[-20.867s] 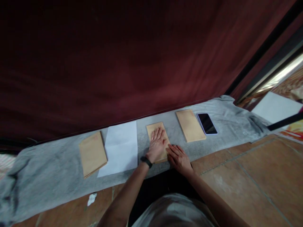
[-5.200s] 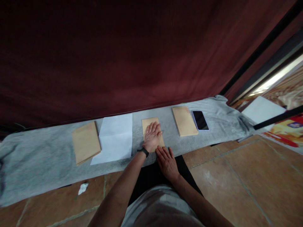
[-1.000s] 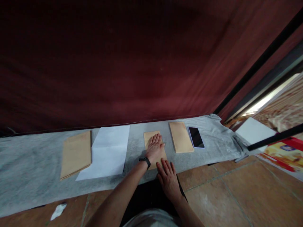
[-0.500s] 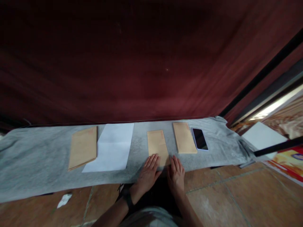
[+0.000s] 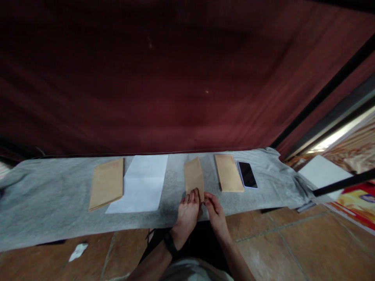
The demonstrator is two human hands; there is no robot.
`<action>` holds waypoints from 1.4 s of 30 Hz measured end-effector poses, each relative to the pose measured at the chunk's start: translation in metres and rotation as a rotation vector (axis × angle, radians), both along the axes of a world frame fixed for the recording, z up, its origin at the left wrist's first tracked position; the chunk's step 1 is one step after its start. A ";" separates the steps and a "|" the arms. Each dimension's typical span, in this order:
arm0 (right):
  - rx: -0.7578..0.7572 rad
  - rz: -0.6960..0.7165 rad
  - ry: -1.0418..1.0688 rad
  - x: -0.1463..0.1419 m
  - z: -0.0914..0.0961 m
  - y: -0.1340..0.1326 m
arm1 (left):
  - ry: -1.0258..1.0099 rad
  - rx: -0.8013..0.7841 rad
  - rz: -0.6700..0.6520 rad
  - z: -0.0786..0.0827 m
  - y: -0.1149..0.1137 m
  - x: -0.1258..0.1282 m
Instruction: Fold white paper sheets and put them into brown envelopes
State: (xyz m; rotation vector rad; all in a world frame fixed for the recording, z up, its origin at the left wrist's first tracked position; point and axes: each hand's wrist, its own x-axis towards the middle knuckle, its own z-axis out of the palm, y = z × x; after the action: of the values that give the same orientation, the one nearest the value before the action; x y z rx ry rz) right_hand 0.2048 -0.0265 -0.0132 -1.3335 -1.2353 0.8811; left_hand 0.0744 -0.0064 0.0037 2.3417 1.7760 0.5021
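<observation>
Presumably, the brown envelope is light and flexible, prone to creasing; it bows over the grey cloth, between the white sheet and the brown stack; the right hand pinches its near right edge; the left hand covers its near end, thumb grip unclear; support both long edges; avoid squeezing the middle.
</observation>
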 end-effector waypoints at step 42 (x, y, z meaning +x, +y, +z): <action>0.158 0.130 -0.929 0.009 -0.039 -0.044 | 0.191 0.152 -0.316 -0.054 -0.040 -0.022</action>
State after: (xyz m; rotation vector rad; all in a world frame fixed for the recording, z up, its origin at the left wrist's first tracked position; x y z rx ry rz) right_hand 0.2135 -0.0707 -0.0522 -1.5961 -2.0614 0.1962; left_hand 0.0520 -0.0469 -0.0500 2.7919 1.4359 0.3872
